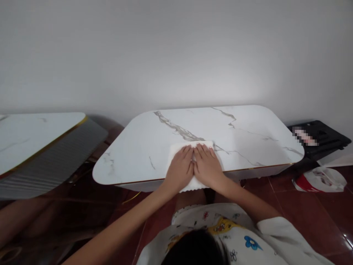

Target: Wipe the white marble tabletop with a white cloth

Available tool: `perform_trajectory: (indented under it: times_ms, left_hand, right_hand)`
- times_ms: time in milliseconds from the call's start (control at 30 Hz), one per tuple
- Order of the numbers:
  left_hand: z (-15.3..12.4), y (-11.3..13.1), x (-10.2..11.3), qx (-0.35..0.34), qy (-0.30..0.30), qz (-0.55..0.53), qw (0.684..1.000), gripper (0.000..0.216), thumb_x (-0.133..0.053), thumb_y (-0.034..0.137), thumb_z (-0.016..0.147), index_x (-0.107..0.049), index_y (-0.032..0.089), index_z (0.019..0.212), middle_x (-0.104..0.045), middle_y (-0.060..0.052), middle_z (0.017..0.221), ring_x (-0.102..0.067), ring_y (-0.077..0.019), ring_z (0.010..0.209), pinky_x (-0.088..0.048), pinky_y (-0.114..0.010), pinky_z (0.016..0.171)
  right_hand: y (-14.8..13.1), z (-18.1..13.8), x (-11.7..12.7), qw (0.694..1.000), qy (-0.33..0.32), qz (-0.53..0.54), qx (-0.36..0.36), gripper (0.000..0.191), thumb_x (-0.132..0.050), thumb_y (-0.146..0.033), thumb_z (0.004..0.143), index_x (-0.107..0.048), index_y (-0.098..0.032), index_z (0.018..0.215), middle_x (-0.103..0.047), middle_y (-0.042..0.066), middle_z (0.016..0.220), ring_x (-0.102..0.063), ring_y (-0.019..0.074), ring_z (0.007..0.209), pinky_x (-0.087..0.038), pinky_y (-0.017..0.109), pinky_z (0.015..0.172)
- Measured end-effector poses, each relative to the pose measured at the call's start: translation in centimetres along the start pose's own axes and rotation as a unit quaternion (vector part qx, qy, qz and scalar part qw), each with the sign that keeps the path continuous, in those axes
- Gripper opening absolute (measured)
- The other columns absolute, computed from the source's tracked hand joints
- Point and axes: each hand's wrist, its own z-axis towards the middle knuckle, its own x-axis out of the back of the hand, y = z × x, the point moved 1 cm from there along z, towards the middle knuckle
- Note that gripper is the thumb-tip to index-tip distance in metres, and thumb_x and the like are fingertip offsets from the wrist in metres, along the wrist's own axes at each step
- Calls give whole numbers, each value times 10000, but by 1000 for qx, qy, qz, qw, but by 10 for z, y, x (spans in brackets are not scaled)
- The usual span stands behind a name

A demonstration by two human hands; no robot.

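Observation:
A white wipe [193, 185] lies spread at the front edge of a white marble-patterned tabletop [135, 154]. Its lower, wavy border hangs over that edge; whether it is cloth or thick paper I cannot tell. My left hand [178, 168] rests flat on the wipe, fingers stretched toward the wall. Beside it, my right hand [208, 166] lies flat too, the two hands touching at their inner sides. Both palms are hidden, and neither hand's fingers are curled round anything.
To the left stands another marble-patterned table [35, 136] with a gold rim and ribbed side. Behind both rises a plain wall [176, 51]. On the right are a black case-like object [331, 138] and a white and red plastic bag [317, 180] on the red tiled floor [303, 217].

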Motion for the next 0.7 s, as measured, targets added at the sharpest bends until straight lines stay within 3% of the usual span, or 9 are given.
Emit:
perform_trajectory:
  times_ms: [133, 300, 433, 700]
  left_hand:
    - [22, 26, -16, 16, -28, -94, 995, 513, -348, 156, 790, -494, 105, 1280, -455, -130, 1383, -368, -236, 1318, -294, -460, 1108]
    - [70, 24, -34, 26, -41, -185, 982, 505, -382, 101, 726, -567, 152, 1194, -504, -79, 1347, -416, -193, 1285, -299, -418, 1109]
    - [114, 1, -48, 37, -11, -198, 980, 479, -374, 88, 717, -599, 133, 1138, -546, -82, 1298, -461, -190, 1244, -311, -375, 1102]
    - [214, -71, -70, 53, 46, -157, 985, 417, -339, 77, 736, -612, 154, 1042, -627, -72, 1176, -555, -185, 1119, -393, -326, 1026]
  right_hand:
    - [30, -18, 14, 999, 0, -29, -37, 537, -303, -261, 909, -354, -40, 1396, -318, 131, 1477, -258, 260, 1364, -186, 437, 1123]
    - [61, 1, 16, 995, 13, -69, -66, 539, -314, -264, 899, -379, -1, 1366, -351, 195, 1447, -284, 300, 1347, -210, 469, 1098]
    - [87, 45, 10, 995, 12, -84, -49, 517, -324, -249, 890, -400, -18, 1346, -380, 195, 1430, -311, 301, 1326, -233, 471, 1074]
    - [136, 170, -7, 992, 30, -124, 8, 449, -332, -232, 910, -436, -14, 1288, -439, 203, 1370, -360, 287, 1262, -253, 418, 1034]
